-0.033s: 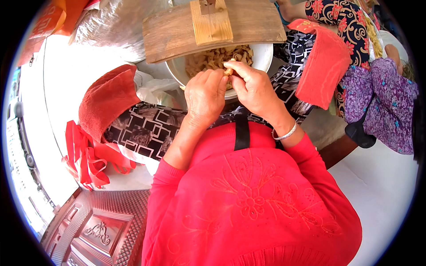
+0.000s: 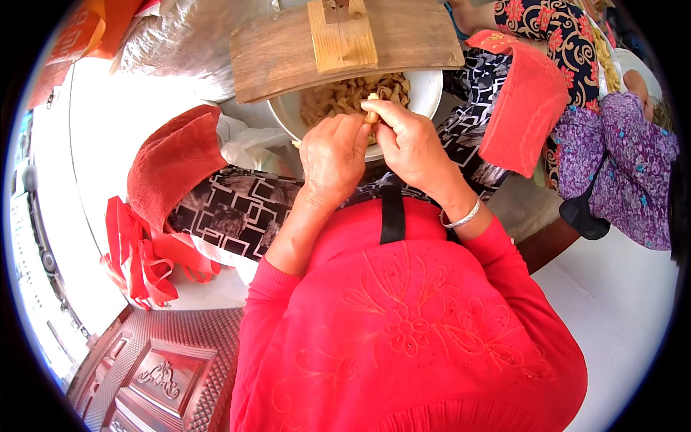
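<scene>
My right hand [image 2: 414,147], with a silver bangle at its wrist, is closed around a small tan, knobbly piece [image 2: 372,106] that looks like a bit of dried root or mushroom. One end pokes up between thumb and forefinger. My left hand [image 2: 332,155] is curled against it, its fingertips pinched at the piece's side; what lies under them is hidden. Just beyond both hands sits a white bowl [image 2: 430,93] with many similar light-brown pieces [image 2: 342,99] in it. The hands hide the bowl's near part.
A curved wooden board [image 2: 270,54], carrying a pale wood block [image 2: 342,43] with metal on top, overhangs the bowl's far side. Red cloths [image 2: 176,165] cover both knees. Red straps [image 2: 144,252] lie at left. Another person's patterned legs [image 2: 568,43] are at far right.
</scene>
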Demonstrator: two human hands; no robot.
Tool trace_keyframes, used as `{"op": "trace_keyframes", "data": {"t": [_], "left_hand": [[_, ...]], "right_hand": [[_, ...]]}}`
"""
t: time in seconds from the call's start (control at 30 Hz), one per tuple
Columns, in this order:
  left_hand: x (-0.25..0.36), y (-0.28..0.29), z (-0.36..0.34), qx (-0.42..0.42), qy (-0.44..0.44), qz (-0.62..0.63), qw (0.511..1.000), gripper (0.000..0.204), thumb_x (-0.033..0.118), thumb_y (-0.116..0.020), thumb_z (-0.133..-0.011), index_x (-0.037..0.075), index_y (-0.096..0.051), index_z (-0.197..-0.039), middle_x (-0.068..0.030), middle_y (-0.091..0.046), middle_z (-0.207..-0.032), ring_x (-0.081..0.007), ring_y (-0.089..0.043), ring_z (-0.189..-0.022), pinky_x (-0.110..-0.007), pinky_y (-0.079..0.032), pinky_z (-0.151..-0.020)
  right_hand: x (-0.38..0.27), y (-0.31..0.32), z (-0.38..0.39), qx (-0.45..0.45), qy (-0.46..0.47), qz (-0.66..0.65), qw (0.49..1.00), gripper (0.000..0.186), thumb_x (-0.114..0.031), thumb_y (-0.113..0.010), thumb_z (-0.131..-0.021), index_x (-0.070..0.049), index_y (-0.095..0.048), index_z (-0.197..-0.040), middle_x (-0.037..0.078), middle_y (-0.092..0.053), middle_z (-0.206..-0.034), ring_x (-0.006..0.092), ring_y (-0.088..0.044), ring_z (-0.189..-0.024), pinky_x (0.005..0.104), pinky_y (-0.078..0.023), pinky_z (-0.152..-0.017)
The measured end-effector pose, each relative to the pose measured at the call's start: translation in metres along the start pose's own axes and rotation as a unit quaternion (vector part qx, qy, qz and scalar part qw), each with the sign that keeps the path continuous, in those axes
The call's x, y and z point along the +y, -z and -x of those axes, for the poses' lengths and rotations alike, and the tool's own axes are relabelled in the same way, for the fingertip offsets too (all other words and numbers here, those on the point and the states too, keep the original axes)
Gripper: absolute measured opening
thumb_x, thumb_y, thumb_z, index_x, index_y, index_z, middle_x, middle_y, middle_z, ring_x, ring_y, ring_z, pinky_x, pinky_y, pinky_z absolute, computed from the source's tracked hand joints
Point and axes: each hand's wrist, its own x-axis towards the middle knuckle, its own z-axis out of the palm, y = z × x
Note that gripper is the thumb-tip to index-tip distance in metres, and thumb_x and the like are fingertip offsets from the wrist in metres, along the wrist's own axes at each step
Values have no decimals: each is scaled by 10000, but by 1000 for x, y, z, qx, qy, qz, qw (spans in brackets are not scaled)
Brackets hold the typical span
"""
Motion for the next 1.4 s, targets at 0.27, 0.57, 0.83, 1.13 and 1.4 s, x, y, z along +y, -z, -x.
{"op": "trace_keyframes", "data": {"t": [0.27,0.57,0.83,1.13,1.4], "left_hand": [[-16,-7,5,-144,398,486,764,288,281,-505,-973,55,-591,-815,-15,-474,-562,-120,-410,-482,-270,-301,-441],[-24,-4,22,-177,359,465,790,292,288,-511,-981,22,-629,-952,41,-450,-624,-61,-372,-530,-207,-302,-487],[-41,16,16,-183,384,516,743,289,270,-513,-985,21,-586,-859,48,-403,-575,-57,-329,-492,-223,-281,-469],[-28,23,13,-209,228,237,921,259,229,-539,-972,8,-629,-874,40,-448,-672,-45,-393,-673,-217,-349,-585],[-36,23,5,-304,239,281,878,290,276,-536,-967,37,-632,-835,53,-430,-629,-51,-372,-590,-219,-298,-511]], "right_hand": [[5,-2,-7,-11,105,95,990,246,16,-572,-785,-11,-602,-1028,121,-656,-909,319,-636,-809,387,-516,-703],[38,11,-11,-162,39,39,985,147,-6,-592,-794,-2,-658,-925,151,-646,-1068,335,-567,-1060,398,-451,-928],[29,15,-11,-259,-275,-337,862,156,-45,-608,-886,27,-624,-1023,26,-632,-850,81,-568,-802,239,-486,-722],[23,34,-10,-205,-38,22,978,278,-112,-616,-859,-25,-620,-1123,102,-690,-988,238,-658,-909,333,-508,-830],[22,28,-15,-321,3,25,947,145,-161,-603,-855,-18,-577,-844,164,-602,-709,367,-594,-684,438,-455,-610]]}}
